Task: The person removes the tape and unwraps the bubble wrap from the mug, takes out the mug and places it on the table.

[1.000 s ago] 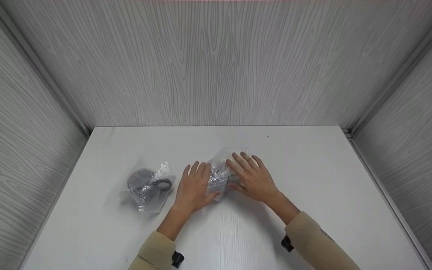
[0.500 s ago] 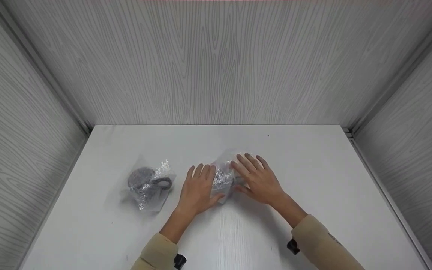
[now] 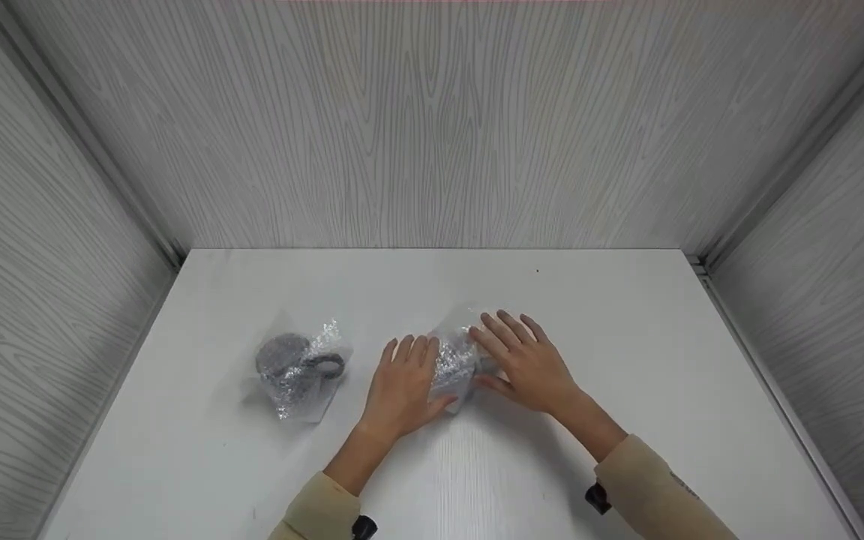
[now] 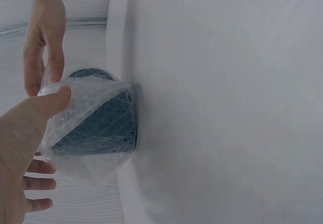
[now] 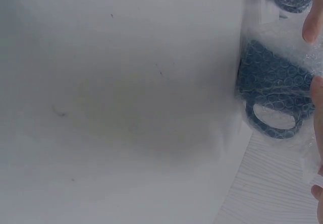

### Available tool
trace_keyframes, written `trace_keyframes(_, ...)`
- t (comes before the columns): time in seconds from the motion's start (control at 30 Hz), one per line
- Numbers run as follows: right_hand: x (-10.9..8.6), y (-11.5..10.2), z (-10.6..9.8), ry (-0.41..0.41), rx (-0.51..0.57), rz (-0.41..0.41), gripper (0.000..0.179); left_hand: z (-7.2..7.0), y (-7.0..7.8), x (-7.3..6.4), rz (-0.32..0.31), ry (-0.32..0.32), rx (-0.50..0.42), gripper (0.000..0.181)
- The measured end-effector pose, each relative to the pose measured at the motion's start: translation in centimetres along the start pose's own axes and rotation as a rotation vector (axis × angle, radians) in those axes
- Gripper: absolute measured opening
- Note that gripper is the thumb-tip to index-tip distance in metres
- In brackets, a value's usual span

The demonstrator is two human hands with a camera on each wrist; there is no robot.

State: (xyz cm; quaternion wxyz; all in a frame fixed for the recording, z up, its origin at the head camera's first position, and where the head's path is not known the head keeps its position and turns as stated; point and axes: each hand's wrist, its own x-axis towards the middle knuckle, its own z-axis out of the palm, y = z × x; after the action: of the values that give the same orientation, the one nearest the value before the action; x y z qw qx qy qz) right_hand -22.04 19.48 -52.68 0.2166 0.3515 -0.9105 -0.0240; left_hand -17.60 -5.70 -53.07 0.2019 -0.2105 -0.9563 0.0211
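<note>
Between my two hands in the head view is a dark blue mug in bubble wrap (image 3: 454, 367), standing on the white table (image 3: 612, 322). My left hand (image 3: 402, 386) lies along its left side, fingers straight, thumb reaching across the near side. From the right, my right hand (image 3: 533, 367) rests at the wrap with its fingers extended, partly covering the mug's handle. The left wrist view shows the left thumb (image 4: 55, 103) over a fold of the wrap. In the right wrist view the handle shows through the plastic as a loop.
A second bubble-wrapped mug (image 3: 293, 367) with a dark handle sits to the left of my left hand. Grey wood-grain panels (image 3: 432, 127) enclose the table at the back and both sides.
Both hands and the wrapped mug between them have shifted a little to the right and slightly nearer. The second wrapped mug has stayed in place.
</note>
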Motion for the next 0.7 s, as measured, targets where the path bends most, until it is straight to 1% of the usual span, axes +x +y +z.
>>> trace_keyframes(0.07, -0.2, 0.2, -0.1, -0.003, -0.001, -0.010, 0.077, -0.1, 0.2, -0.1, 0.003, 0.005, 0.008, 0.095)
trace_keyframes(0.3, -0.8, 0.8, -0.5, -0.058, 0.007, -0.032, 0.076, -0.6, 0.8, -0.3, 0.020, 0.000, -0.008, 0.093)
trace_keyframes(0.43, -1.0, 0.9, -0.9, -0.066, 0.017, -0.035, 0.076, -0.8, 1.1, -0.5, 0.025, 0.006, -0.028, 0.091)
trace_keyframes(0.7, -1.4, 0.7, -1.1, -0.077, 0.050, -0.018, 0.076, -0.8, 1.4, -1.0, 0.020, 0.022, -0.031, 0.090)
